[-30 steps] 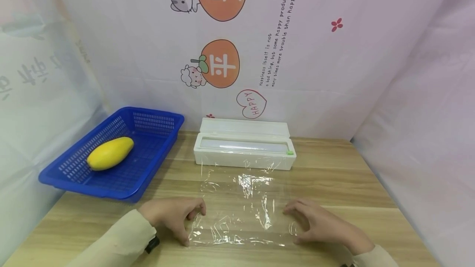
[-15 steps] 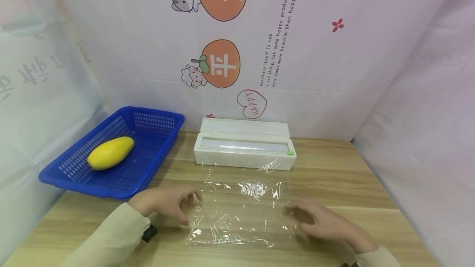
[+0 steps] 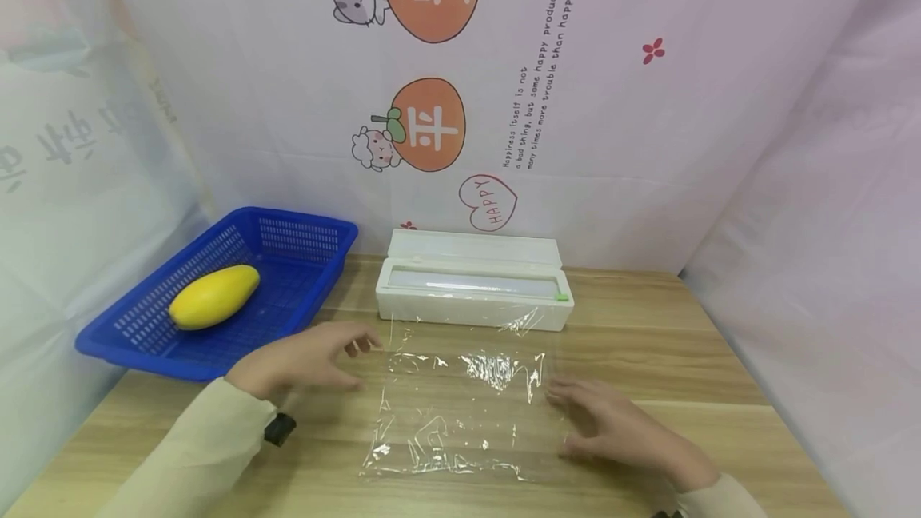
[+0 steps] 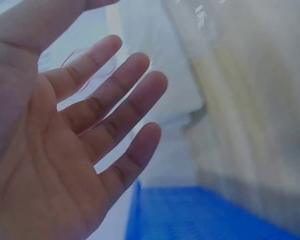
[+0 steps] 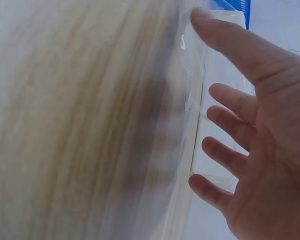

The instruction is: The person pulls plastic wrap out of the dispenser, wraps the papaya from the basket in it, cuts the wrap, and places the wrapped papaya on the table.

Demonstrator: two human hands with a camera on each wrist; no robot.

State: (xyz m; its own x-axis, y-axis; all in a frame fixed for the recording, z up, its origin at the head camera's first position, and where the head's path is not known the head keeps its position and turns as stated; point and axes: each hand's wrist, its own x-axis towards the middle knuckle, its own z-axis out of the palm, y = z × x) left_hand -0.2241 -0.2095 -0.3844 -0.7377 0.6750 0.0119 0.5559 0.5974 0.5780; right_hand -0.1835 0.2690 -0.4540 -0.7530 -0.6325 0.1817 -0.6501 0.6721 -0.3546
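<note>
Left hand [image 4: 65, 145] up close, palm toward the lens, filling the left half of the view. Four fingers [image 4: 122, 102] straight and slightly spread, holding nothing, touching nothing visible. Behind the fingertips, a white box [image 4: 155, 55] (blurred, edges soft) in front of a pale wall with a red line drawing on it. Blue basket [image 4: 200, 215] along the bottom, below the hand. Wooden tabletop [image 4: 250, 100] on the right, washed out and out of focus.

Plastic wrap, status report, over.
Both hands open: left hand and right hand beside the plastic wrap. Sheet flat, wrinkled, before the dispenser box. Nothing blocking.
</note>
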